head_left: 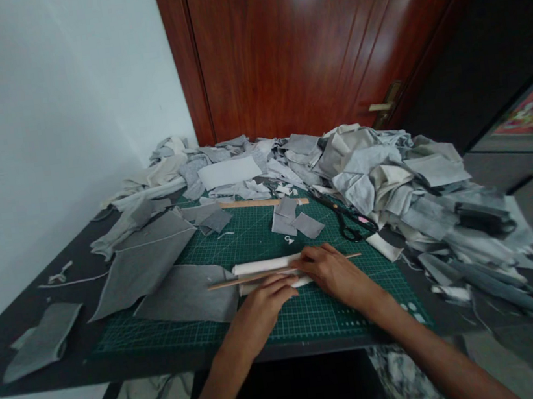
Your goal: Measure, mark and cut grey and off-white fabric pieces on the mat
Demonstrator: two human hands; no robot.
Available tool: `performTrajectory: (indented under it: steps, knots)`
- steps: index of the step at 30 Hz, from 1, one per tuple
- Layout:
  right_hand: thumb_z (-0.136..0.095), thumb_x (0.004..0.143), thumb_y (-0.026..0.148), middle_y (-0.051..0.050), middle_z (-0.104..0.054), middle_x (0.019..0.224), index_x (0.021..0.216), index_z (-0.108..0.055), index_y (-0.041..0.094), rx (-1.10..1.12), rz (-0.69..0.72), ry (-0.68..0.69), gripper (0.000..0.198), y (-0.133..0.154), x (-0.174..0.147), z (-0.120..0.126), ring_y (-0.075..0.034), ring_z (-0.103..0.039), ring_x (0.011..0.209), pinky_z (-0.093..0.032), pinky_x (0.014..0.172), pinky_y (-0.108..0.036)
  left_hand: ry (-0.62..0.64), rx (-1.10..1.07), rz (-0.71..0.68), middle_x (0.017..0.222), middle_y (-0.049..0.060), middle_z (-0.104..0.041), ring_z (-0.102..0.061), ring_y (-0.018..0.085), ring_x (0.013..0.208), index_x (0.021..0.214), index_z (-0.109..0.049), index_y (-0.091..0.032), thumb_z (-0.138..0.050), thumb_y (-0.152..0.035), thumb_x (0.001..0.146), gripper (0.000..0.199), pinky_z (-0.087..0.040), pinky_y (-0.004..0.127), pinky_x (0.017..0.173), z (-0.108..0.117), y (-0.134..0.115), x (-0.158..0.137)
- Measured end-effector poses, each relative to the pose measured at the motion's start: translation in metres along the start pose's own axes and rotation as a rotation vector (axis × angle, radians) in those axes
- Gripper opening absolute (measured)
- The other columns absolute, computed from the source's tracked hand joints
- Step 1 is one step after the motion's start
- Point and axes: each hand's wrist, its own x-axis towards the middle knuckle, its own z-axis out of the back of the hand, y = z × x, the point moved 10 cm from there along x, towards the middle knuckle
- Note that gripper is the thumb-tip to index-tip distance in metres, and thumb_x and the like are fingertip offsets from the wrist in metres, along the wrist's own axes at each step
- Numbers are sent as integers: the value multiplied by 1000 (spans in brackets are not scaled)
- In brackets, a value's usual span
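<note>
A folded piece of white cloth (260,266) lies on the green cutting mat (307,322). Across the cloth runs a thin wooden stick (228,283), its ends sticking out past both sides. My left hand (267,299) is closed on the near edge of the cloth, close under the stick. My right hand (329,271) has its fingers curled down over the right end of the cloth and the stick, hiding part of both. A grey cloth piece (188,295) lies flat just left of the white cloth.
Heaped fabric scraps (354,162) line the back and right. Black-handled scissors (347,218) lie right of a wooden ruler (257,203). Small grey squares (308,225) rest mid-mat. A large grey cloth (149,257) and a folded grey piece (44,340) are at left.
</note>
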Motion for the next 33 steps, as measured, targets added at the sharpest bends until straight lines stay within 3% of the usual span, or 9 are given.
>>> performTrajectory:
  steps: [3, 8, 13, 17, 21, 27, 33]
  knots:
    - [-57, 102, 16, -8, -66, 104, 129, -69, 22, -75, -24, -26, 30, 8, 3, -7, -25, -61, 98, -46, 88, -38, 15, 17, -3, 133, 3, -73, -60, 18, 135, 112, -73, -22, -51, 12, 86, 48, -49, 36, 117, -1, -2, -1]
    - [-55, 102, 13, -10, -65, 102, 133, -66, 21, -142, -113, -76, 34, -6, 2, -9, -25, -60, 96, -47, 84, -37, 3, -29, 5, 129, 5, -73, -65, 17, 128, 111, -74, -21, -51, 12, 87, 47, -52, 33, 114, 1, -1, -2]
    - [-56, 101, 12, -8, -65, 106, 134, -63, 21, -149, 38, -84, 35, 6, -10, -5, -24, -59, 96, -48, 86, -37, -10, -49, -1, 129, 3, -74, -65, 18, 128, 108, -74, -22, -53, 10, 88, 43, -51, 38, 116, 1, 0, 0]
    - [-58, 101, 14, -8, -67, 101, 125, -68, 18, -123, 68, -59, 26, 12, -10, 0, -23, -59, 92, -46, 85, -37, -14, -64, -10, 130, 3, -74, -64, 19, 129, 108, -74, -22, -53, 10, 87, 43, -51, 38, 116, 1, 0, 0]
    - [-60, 101, 15, -5, -67, 99, 113, -72, 23, -46, 17, -8, 19, 8, -2, 0, -22, -60, 92, -45, 85, -36, -36, -67, -26, 130, 3, -73, -64, 19, 129, 107, -73, -22, -53, 9, 88, 42, -51, 39, 115, 2, -1, 0]
    - [-59, 102, 20, -5, -68, 98, 110, -74, 25, 7, -133, -42, 18, -2, -1, -7, -22, -61, 94, -47, 80, -33, -22, -99, -26, 123, 2, -75, -66, 18, 124, 106, -72, -22, -55, 6, 91, 36, -52, 36, 112, 1, 0, 0]
    - [-55, 104, 22, -7, -68, 101, 112, -75, 22, 38, -146, -68, 21, -7, 8, -7, -22, -62, 98, -51, 80, -31, -8, -112, -3, 117, 2, -74, -68, 18, 117, 107, -71, -23, -55, 1, 94, 32, -55, 34, 106, -2, 3, 0]
